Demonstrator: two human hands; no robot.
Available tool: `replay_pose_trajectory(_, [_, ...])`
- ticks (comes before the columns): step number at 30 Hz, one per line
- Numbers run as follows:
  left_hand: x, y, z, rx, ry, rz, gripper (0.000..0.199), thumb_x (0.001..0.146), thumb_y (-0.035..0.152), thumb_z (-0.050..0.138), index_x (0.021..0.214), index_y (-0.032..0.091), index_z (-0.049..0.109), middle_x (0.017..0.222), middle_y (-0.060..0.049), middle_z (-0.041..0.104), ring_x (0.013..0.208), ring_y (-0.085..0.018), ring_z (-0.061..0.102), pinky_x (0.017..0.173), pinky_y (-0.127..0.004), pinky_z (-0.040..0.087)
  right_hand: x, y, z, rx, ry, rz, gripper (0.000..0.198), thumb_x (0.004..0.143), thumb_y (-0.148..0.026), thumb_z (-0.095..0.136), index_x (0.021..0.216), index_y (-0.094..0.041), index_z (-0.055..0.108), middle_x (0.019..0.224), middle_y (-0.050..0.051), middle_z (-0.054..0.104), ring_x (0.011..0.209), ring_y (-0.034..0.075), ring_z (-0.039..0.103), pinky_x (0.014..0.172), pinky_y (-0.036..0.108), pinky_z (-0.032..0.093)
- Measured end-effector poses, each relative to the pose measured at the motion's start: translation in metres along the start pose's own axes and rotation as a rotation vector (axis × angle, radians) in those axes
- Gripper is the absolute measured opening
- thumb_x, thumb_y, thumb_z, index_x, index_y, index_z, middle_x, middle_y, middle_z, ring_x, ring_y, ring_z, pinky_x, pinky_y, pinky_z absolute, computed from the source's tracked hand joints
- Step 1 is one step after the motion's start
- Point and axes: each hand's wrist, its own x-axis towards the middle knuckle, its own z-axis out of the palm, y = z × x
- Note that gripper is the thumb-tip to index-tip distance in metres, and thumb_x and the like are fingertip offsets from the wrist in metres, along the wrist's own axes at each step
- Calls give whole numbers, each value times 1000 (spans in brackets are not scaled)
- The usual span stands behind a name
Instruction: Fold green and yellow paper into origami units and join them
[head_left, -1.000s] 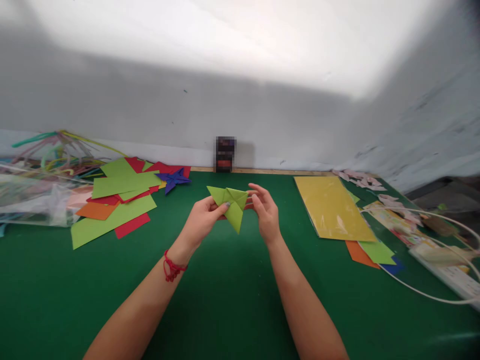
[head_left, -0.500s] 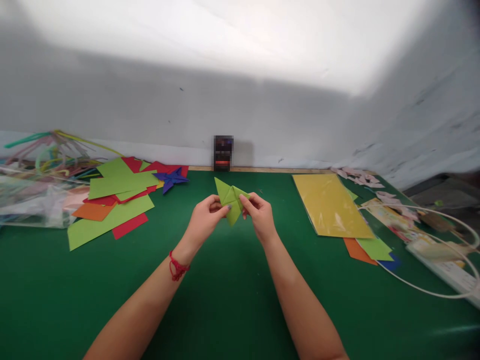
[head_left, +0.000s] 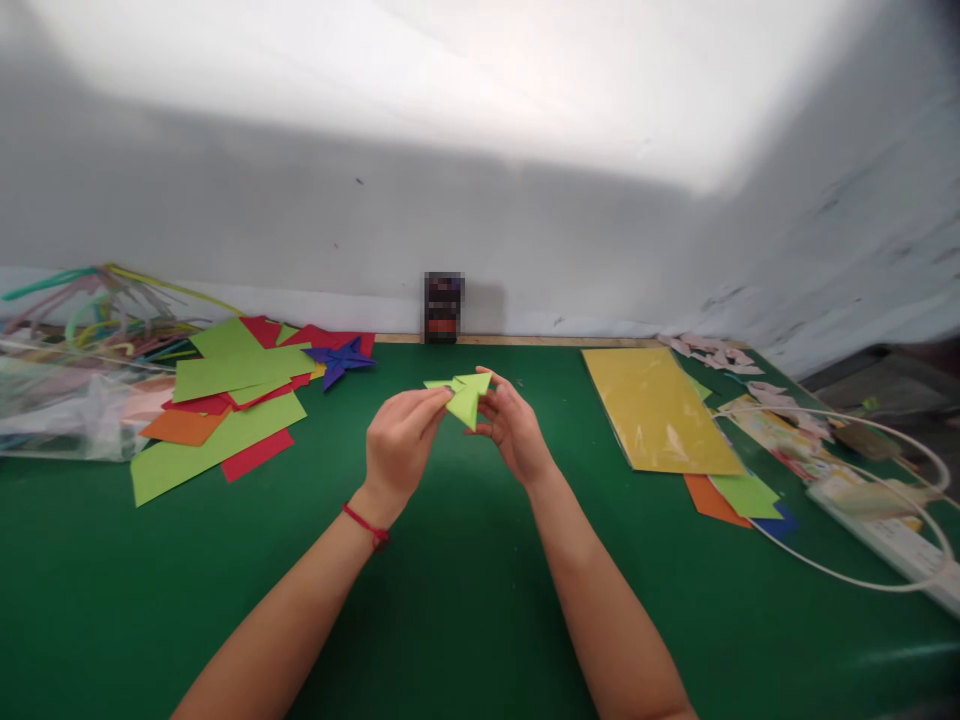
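Vs. a sec ago, your L hand (head_left: pixel 399 445) has rolled knuckles-up, green folded ppr (head_left: pixel 465 402) tipped flatter; your R hand (head_left: pixel 516 425) has spread from its pinch.

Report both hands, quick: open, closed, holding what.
Left hand: closed, pinching the folded green paper.
Right hand: loosely curled at the paper's right edge; whether it holds on cannot be told.

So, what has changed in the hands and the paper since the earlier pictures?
The left hand has rolled over, tilting the folded green paper flatter. The right hand seems to have loosened its pinch; whether it touches the paper is unclear. The blue star and yellow pack stayed put.
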Motion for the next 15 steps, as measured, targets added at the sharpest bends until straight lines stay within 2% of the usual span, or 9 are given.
replay_pose_trajectory(2, [-4, -3, 1, 148, 12, 232, 24, 85, 17, 52, 103, 27, 65, 107, -3, 68, 104, -21, 61, 98, -42, 39, 0, -1, 0, 40, -15, 17, 50, 80, -58, 47, 118, -25, 52, 95, 6, 66, 75, 16, 62, 55, 25, 50])
replay_pose_trajectory(4, [-5, -4, 3, 230, -7, 360, 29, 85, 12, 51, 107, 28, 63, 113, -2, 66, 109, -20, 57, 102, -44, 34, 0, 1, -1, 49, 8, 17, 44, 78, -52, 54, 112, -24, 55, 93, 4, 67, 75, 16, 63, 58, 25, 51])
replay_pose_trajectory(7, [-3, -4, 7, 255, 45, 360, 24, 83, 14, 56, 100, 28, 64, 125, -4, 57, 119, -21, 49, 104, -47, 32, 2, 3, -4, 54, 67, -15, 35, 74, -42, 64, 103, -23, 58, 91, 3, 68, 76, 16, 64, 62, 26, 51])
replay_pose_trajectory(10, [3, -5, 8, 229, 89, 301, 17, 79, 20, 63, 93, 28, 65, 135, -5, 46, 126, -24, 41, 102, -51, 32, 3, 4, -4, 59, 78, -22, 32, 76, -41, 62, 101, -22, 59, 92, 4, 68, 78, 17, 64, 63, 26, 51])
replay_pose_trajectory(13, [8, -7, 6, 204, 46, 311, 16, 79, 19, 62, 92, 28, 65, 138, -5, 41, 127, -25, 38, 103, -52, 32, 2, 4, -2, 54, 84, -1, 33, 75, -42, 61, 103, -23, 58, 91, 4, 68, 76, 17, 64, 62, 27, 52])
replay_pose_trajectory(15, [8, -9, 4, 210, -3, 348, 21, 82, 14, 57, 96, 28, 64, 137, -5, 43, 129, -24, 37, 104, -53, 29, 2, 4, -2, 57, 111, 1, 37, 75, -40, 61, 108, -24, 56, 91, 3, 68, 75, 16, 64, 63, 26, 51])
